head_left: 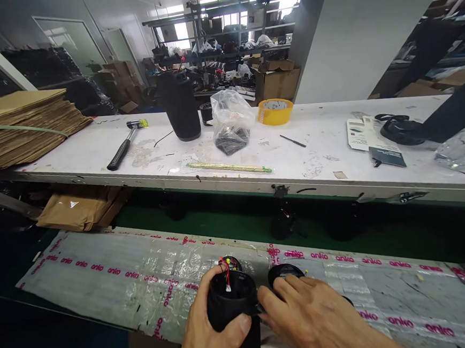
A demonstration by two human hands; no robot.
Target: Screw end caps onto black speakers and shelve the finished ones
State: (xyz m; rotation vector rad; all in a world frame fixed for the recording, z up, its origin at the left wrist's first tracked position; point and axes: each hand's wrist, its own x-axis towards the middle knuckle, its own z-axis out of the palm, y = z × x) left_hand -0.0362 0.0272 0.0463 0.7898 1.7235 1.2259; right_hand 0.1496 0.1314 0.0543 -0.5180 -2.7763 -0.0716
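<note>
My left hand point(207, 331) is wrapped round a black cylindrical housing point(229, 312), with the thumb across its front. The housing stands upright with its open top toward me. Red and black wires point(227, 275) ending in a small white connector hang at the opening. My right hand point(308, 315) is closed at the housing's right rim, its fingers pinching something small and dark that I cannot make out. Just beyond those fingers lies a round black part point(282, 271), partly covered by them. Behind the housing sits another small round part point(232, 262) with yellow bits.
A low grey board point(116, 285) with pink-lettered tape lies under my hands. On the white bench point(317, 130) beyond stand a hammer point(123, 147), a black cylinder point(179, 106), a plastic bag point(231, 123) and yellow tape point(275, 114). Stacked cardboard point(23, 129) is at left.
</note>
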